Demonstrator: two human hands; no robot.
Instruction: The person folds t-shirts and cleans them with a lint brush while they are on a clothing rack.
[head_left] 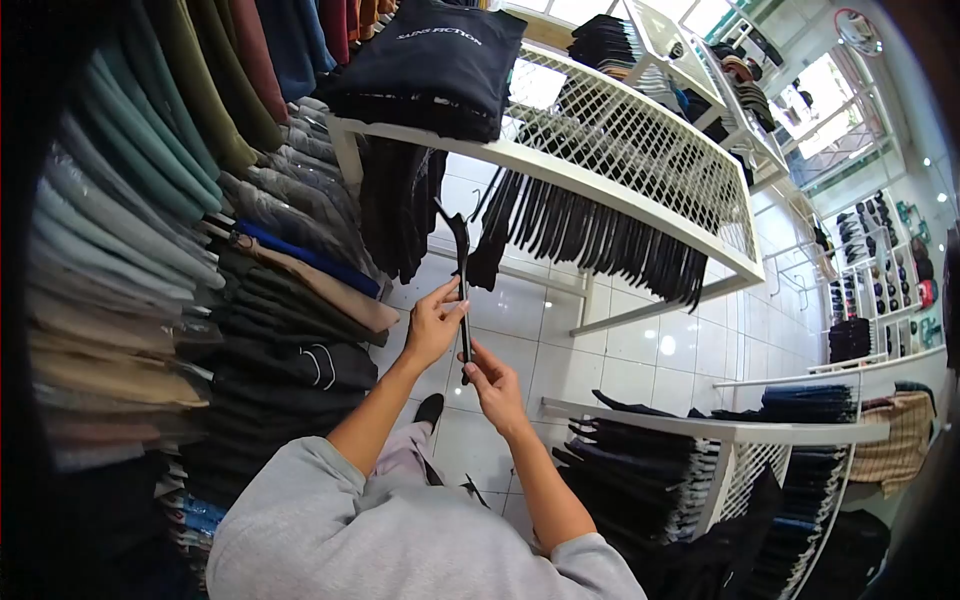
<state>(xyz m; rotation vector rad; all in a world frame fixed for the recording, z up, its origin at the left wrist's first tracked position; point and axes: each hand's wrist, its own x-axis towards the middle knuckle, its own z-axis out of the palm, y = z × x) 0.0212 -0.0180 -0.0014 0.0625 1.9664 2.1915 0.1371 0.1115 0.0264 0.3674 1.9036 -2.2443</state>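
Note:
Both of my hands hold a black hanger (463, 250), seen nearly edge-on in front of my body. My left hand (436, 325) pinches it around its middle, and my right hand (492, 382) grips its lower end. The hanger's top reaches up to the white rack, beside a row of dark garments (600, 235) hanging below the mesh shelf. Folded black shirts (440, 60), the top one with white lettering, lie on the rack's left end above my hands.
A white mesh-topped rack (640, 190) stands ahead. Clothes in many colours (150, 150) hang close on the left. At the lower right is another white rack (720, 430) with dark garments. Sunglasses (880, 240) line a far right display. White floor tiles (620, 375) show between the racks.

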